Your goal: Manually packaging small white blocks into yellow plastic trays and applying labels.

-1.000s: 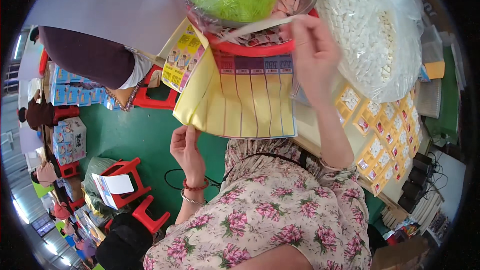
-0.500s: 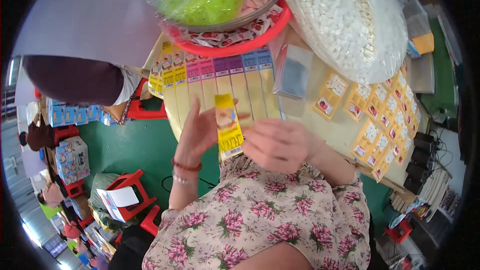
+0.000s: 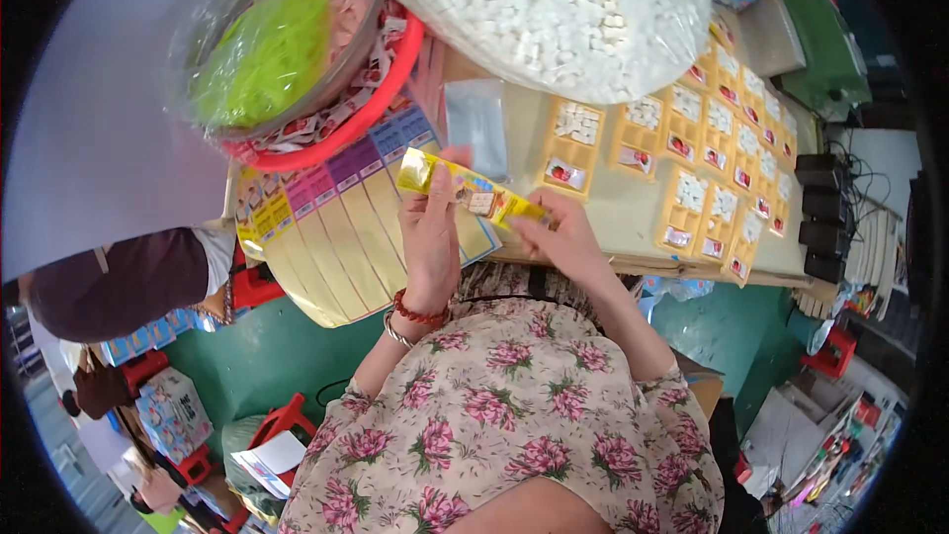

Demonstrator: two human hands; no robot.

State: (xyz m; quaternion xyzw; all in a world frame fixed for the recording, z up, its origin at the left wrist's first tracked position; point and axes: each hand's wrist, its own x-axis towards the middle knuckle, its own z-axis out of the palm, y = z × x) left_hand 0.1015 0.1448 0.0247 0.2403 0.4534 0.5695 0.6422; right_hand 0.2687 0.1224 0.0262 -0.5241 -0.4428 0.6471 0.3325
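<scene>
A narrow yellow printed card (image 3: 481, 202) is held between my two hands, slanting down to the right above the table's near edge. My left hand (image 3: 431, 237) grips its left part with the thumb on top. At the other end, my right hand (image 3: 565, 239) pinches the card between thumb and fingers. Just beyond it lies a stack of clear plastic sleeves (image 3: 476, 129). Rows of long printed cards (image 3: 346, 218), with yellow, pink, purple and blue ends, spread to the left. Yellow compartment trays (image 3: 570, 146) holding white pieces and small red-and-white packets stand to the right.
A big clear bag of white pieces (image 3: 554, 15) lies at the back. Left of it, a metal bowl (image 3: 368, 15) with green and pink packets sits on a red basin (image 3: 400, 64) of packets. Another person's dark sleeve (image 3: 129, 282) is at the left. Black boxes (image 3: 820, 203) adjoin the right end.
The card has turned from upright to nearly level, and my right hand now pinches its right end. My view has swung right, so the table things appear farther left.
</scene>
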